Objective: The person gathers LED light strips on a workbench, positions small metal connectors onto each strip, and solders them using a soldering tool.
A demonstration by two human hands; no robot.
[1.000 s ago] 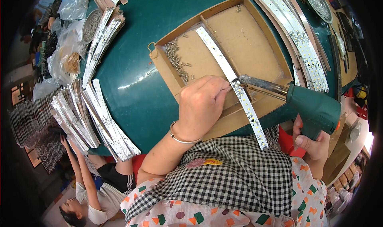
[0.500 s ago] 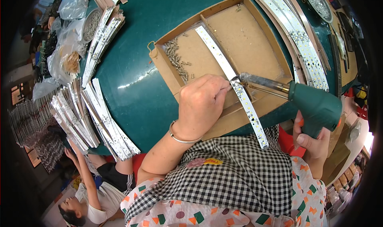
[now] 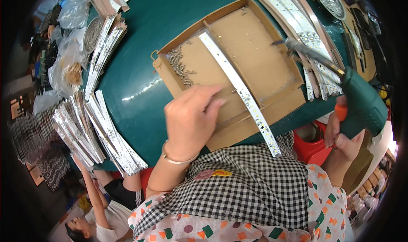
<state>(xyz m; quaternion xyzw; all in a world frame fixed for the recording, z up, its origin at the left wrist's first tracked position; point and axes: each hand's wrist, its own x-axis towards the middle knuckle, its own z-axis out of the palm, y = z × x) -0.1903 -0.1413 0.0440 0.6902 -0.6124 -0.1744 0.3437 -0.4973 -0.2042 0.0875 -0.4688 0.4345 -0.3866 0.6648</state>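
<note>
A green soldering gun (image 3: 361, 101) with an orange trigger is gripped in my right hand (image 3: 347, 145), its blurred tip over the box's right edge. Across the shallow cardboard box (image 3: 231, 136) lies a white LED strip (image 3: 241, 88), its near end reaching past the box to my checked apron. A small metal pin seems to stand up from the strip near its middle. My left hand (image 3: 189, 118) hovers left of the strip, above the box's near left part. Its thumb and forefinger are apart, with nothing visible between them. Small metal pins (image 3: 178, 67) lie heaped in the box's left corner.
Bundles of LED strips (image 3: 114, 133) lie at the left of the green table (image 3: 144, 46), with more strips (image 3: 293, 16) stacked right of the box. Metal bowls (image 3: 329, 2) of small parts stand at both sides. Another person (image 3: 114, 218) sits at lower left.
My left hand has drawn back leftward from the strip, its fingers parting. The soldering gun has lifted off the strip and swung up and right. The view has shifted slightly.
</note>
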